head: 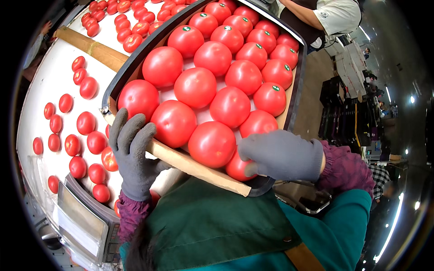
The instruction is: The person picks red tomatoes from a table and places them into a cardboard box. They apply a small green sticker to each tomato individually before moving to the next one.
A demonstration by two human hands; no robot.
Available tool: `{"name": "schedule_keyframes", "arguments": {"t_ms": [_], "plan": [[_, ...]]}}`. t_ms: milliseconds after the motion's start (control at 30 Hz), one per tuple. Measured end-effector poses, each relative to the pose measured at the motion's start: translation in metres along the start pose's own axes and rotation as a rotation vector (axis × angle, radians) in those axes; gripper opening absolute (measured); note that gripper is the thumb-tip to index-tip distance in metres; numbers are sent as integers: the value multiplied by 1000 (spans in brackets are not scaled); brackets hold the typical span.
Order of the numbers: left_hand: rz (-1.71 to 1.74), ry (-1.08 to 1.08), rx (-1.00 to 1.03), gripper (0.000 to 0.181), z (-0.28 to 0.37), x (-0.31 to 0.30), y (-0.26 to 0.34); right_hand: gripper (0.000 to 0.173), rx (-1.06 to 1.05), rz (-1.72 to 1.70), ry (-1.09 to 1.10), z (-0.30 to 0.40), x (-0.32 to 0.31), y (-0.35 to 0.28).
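Note:
Before me is a tilted box (200, 169) with a dark rim and a pale cardboard near edge. It is filled with rows of large red tomatoes (195, 88). Small green stickers with writing sit on the tomatoes in the far and right rows; those nearest me show none. My left hand (135, 155), in a grey glove, holds the box's near left edge, fingers over the rim and thumb outside. Over the near right corner, my grey-gloved right hand (281, 155) curls blurred against a tomato (237, 167). Whether its fingers hold anything is hidden.
Loose tomatoes (96, 142) lie on a white table (44, 84) to the left, with a cardboard divider (91, 47) across it. A scale (83, 223) stands at lower left. Another person's arm (305, 15) is beyond the box; stacked dark crates (342, 125) stand right.

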State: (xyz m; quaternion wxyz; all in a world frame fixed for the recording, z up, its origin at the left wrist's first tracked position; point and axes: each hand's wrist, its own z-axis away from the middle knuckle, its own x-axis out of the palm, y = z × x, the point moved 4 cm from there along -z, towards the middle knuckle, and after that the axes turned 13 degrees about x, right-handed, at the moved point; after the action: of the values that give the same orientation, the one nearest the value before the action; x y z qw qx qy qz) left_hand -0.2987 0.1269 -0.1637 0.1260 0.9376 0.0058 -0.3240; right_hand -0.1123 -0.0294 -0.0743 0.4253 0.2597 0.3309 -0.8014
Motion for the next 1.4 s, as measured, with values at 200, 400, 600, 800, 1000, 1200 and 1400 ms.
{"name": "schedule_keyframes", "arguments": {"t_ms": [200,400,600,800,1000,1200,1400], "plan": [[-5,-34,17,62,1,0,-1,16,-50,-273,167,5,-40,15],[-13,-42,25,59,0,2,0,23,259,-760,605,11,-118,125],[-25,-48,1,59,3,-1,1,25,325,-617,355,-10,-105,119],[-48,-54,23,65,3,0,0,22,388,-585,203,-18,-102,108],[-37,-51,22,64,2,-2,1,24,349,-258,199,-37,-96,100],[-4,-64,-7,56,3,-1,2,22,175,-175,394,-28,-88,103],[-4,-64,6,62,4,0,1,22,334,-684,595,2,-137,129]]}}
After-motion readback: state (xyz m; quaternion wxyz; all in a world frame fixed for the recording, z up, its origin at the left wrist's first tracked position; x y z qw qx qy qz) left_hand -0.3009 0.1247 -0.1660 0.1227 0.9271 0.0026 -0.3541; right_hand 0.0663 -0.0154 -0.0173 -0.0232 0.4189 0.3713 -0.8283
